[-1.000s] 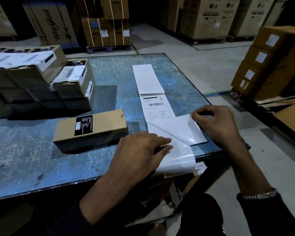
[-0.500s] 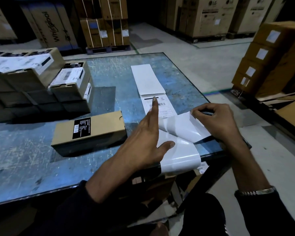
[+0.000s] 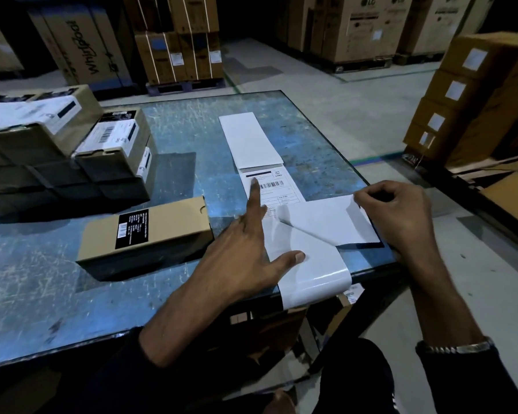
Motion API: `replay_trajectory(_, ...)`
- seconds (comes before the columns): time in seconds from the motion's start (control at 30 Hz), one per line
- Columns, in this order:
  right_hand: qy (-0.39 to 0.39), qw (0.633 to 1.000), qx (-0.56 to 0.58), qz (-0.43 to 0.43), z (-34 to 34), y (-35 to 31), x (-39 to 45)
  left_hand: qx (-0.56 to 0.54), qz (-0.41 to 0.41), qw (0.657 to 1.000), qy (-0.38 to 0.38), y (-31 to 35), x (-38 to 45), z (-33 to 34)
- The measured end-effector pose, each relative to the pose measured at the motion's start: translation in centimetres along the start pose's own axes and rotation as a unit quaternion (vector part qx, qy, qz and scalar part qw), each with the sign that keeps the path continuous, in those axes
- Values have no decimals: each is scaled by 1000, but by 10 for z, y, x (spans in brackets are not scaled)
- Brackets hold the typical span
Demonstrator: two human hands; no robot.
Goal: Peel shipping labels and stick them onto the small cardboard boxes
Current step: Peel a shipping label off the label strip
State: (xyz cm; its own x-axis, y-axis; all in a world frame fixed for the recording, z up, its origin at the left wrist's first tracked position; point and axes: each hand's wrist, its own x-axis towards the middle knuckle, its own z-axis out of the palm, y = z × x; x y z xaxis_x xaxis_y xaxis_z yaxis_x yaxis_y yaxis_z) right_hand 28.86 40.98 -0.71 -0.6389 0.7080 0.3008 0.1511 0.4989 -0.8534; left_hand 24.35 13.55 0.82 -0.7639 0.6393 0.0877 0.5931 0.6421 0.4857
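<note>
A strip of label backing runs across the blue table and hangs over its near edge. My left hand lies flat on the strip, forefinger stretched onto a printed barcode label, thumb pressing the glossy backing. My right hand pinches the corner of a white label that is peeled partly up and folded to the right. A small cardboard box with a black sticker lies just left of my left hand.
Labelled small boxes are stacked at the table's far left. A blank white sheet lies beyond the printed label. Stacked cartons on a pallet stand to the right; large appliance boxes line the back.
My left hand went from curled on the backing to flat, forefinger reaching forward onto the printed label. The right hand has drawn the peeled label further right.
</note>
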Motion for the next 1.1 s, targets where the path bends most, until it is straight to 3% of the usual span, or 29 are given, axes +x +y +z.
replay_trajectory(0.33, 47, 988, 133, 68, -2, 5, 3, 1, -19, 999, 27, -3, -4, 7)
replay_trajectory(0.57, 119, 941, 284, 137, -12, 4, 5, 10, -33, 999, 20, 2, -6, 4)
replay_trajectory(0.73, 136, 917, 355, 121, -17, -3, -1, -11, -44, 998, 31, 2, -5, 4)
replay_trajectory(0.9, 121, 919, 366, 76, -18, -9, -9, -20, -38, 998, 46, 1, -8, 4)
replay_trajectory(1.1, 151, 894, 411, 97, -19, -10, -5, -34, -43, 997, 48, 3, -10, 2)
